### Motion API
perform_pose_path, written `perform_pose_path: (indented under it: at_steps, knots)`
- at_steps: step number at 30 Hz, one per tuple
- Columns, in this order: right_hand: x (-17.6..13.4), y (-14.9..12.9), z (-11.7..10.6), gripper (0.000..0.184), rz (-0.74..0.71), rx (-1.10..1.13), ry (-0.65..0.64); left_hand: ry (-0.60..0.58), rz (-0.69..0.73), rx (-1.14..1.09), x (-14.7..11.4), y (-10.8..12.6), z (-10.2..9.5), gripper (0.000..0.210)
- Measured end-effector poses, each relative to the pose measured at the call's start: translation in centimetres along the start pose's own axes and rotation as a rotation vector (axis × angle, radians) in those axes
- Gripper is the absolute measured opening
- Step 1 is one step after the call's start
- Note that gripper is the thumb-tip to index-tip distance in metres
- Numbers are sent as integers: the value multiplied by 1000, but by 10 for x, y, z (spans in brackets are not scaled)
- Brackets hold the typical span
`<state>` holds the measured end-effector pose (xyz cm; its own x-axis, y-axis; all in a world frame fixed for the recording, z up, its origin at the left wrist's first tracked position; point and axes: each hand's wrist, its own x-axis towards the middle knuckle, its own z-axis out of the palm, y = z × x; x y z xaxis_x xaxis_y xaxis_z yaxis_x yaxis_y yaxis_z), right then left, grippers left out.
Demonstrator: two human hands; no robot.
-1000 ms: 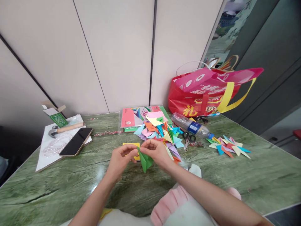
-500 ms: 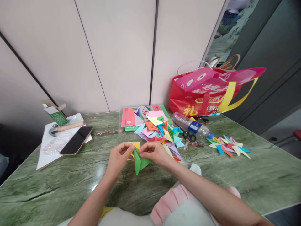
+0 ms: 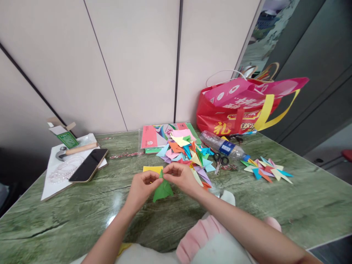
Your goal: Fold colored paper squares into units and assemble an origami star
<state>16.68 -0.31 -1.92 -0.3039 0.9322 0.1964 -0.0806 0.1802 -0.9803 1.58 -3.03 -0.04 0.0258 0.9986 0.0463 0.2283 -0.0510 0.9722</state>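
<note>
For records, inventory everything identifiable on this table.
Folded paper: 1, green, centre
Flat rectangle: 1, yellow, centre
Pointed papers: many, multicoloured, centre and right
Flat packs: several, pink and green, rear
Plastic bottle: 1, clear, right
Scissors: 1, black-handled, near bottle
Printed bag: 1, red, rear right
Phone: 1, black, left
Hammer: 1, wooden-handled, left
Bead strands: uncounted, clear, left
Open box: 1, green-white, rear left
Flat slab: 1, white, under phone
Left hand: 1, bare, holding paper
Right hand: 1, bare, holding paper

On the glossy red-and-pink shopping bag [image 3: 239, 112], a large yellow 礼 [image 3: 222, 128] is printed. Its smaller lettering cannot be read clearly.
</note>
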Motion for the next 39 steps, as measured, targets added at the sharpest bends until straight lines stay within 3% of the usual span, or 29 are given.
perform_pose_path:
  at_steps: [6, 13, 19, 26, 33, 39]
  knots:
    - [0, 2, -1, 15, -1, 9, 32, -104, -113, -102, 0, 0, -1, 21]
    - [0, 3, 1, 17, 16, 28, 49, -31, -183, -201, 0, 1, -3, 25]
    - [0, 5, 2, 18, -1, 2, 34, -106, -184, -205, 1, -1, -4, 24]
    - [-2, 2, 3, 9, -45, -55, 36, 45, -102, -120, 2, -4, -1, 24]
    - [-2, 2, 3, 12, -11, -27, 32, -143, -201, -182, 1, 0, -2, 34]
    - [-1, 6, 2, 14, -9, -33, 48, 26, -98, -163, 3, -5, -2, 32]
